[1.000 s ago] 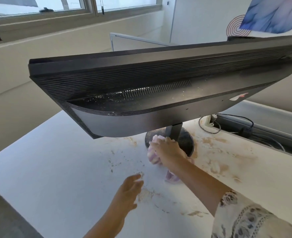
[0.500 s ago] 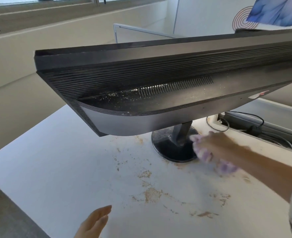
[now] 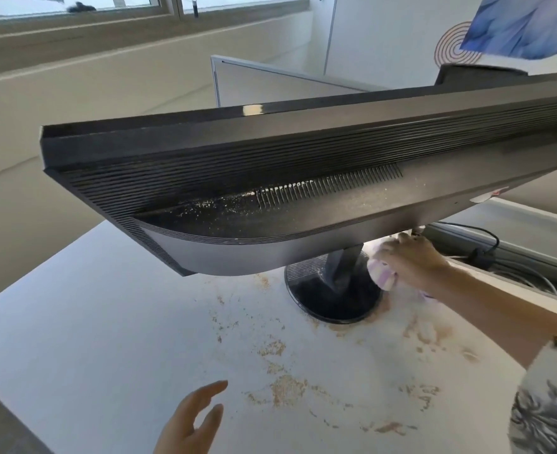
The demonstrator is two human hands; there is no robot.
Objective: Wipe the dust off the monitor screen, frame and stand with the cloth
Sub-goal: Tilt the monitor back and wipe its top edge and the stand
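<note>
I look down on the back and top edge of a dark monitor (image 3: 303,158); pale dust specks lie along its ribbed vent. Its screen faces away and is hidden. Under it a grey neck joins a round black stand base (image 3: 332,299). My right hand (image 3: 411,257) grips a bunched pink-and-white cloth (image 3: 382,273) against the right side of the neck, just over the base rim. My left hand (image 3: 192,421) hovers over the desk at the bottom edge, fingers spread, holding nothing.
The white desk (image 3: 107,322) carries scattered brown dust smears in front of and right of the base. Black cables (image 3: 480,250) lie in a tray at the back right. A partition panel (image 3: 270,83) stands behind the monitor.
My right hand and the cloth went from the front of the base to its right side, then up beside the neck. My left hand drew back toward me.
</note>
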